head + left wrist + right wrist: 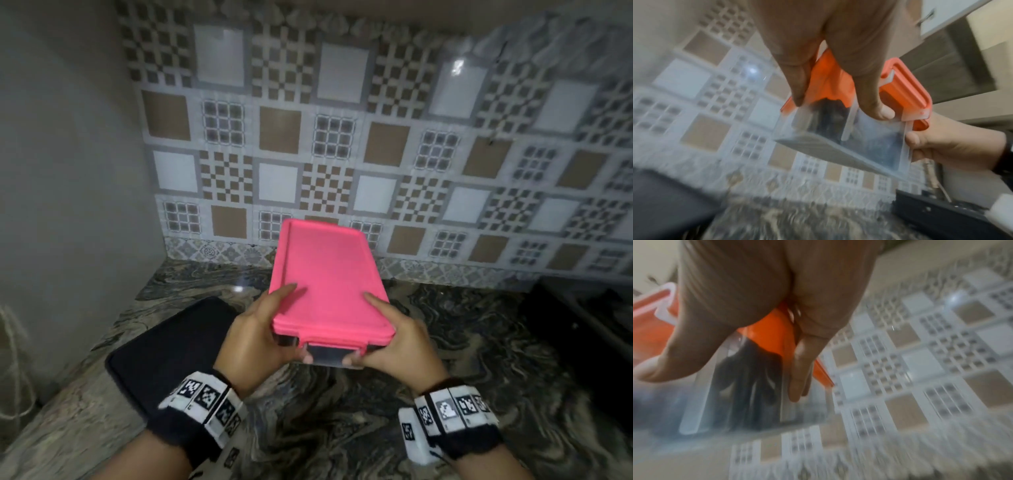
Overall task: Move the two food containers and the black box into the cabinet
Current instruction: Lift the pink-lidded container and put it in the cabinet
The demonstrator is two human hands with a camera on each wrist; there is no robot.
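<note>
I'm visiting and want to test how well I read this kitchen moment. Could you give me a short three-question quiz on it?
1. True or false: the pink-lidded container rests flat on the countertop.
2. Which hands hold it? A) only the left hand B) only the right hand C) both
3. Fill in: the black box lies on the counter to the person's ____ of the container.

Key: 1 false, it is held up above the counter. 2 C, one hand grips each near corner, thumbs on the lid. 3 left.
</note>
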